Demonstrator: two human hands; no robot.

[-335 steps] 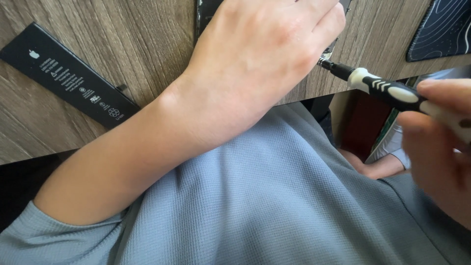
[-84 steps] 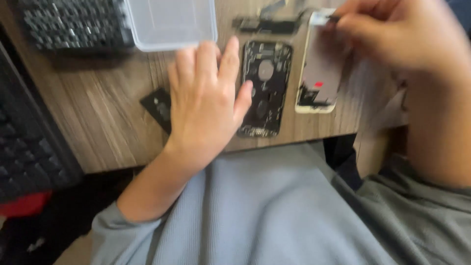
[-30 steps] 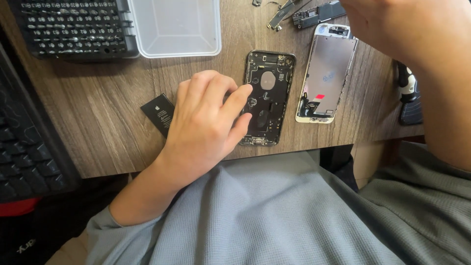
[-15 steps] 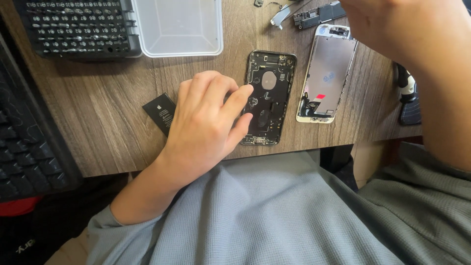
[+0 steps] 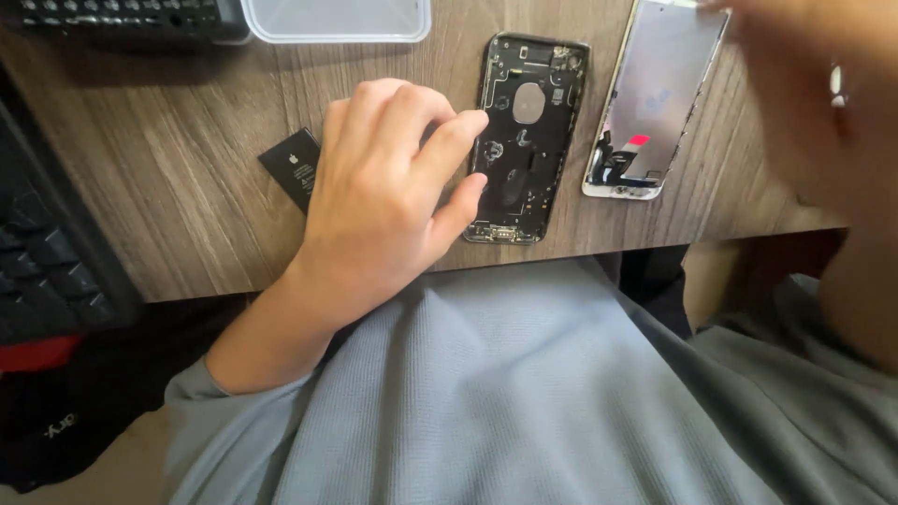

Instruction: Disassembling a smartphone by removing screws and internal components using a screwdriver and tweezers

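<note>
My left hand [image 5: 388,192] lies flat on the wooden table [image 5: 187,215], its fingertips against the left edge of an opened black phone housing [image 5: 528,122] whose inner parts are exposed. A black battery [image 5: 290,164] sticks out from under that hand on the left. To the right of the housing lies the detached screen panel [image 5: 655,98], face down, with a small red mark near its lower end. My right hand [image 5: 804,93] hovers blurred at the upper right, just beside the panel. A small white spot shows on it, and whether it holds anything is unclear.
A clear plastic box [image 5: 337,19] and a black case of screwdriver bits [image 5: 122,11] sit at the table's far edge. A dark keyboard [image 5: 42,271] lies at the left. The table's near edge meets my grey shirt [image 5: 524,393].
The view has shifted closer and lower over the table. My right hand has come down beside the screen panel and is blurred by motion. My left hand stays against the housing.
</note>
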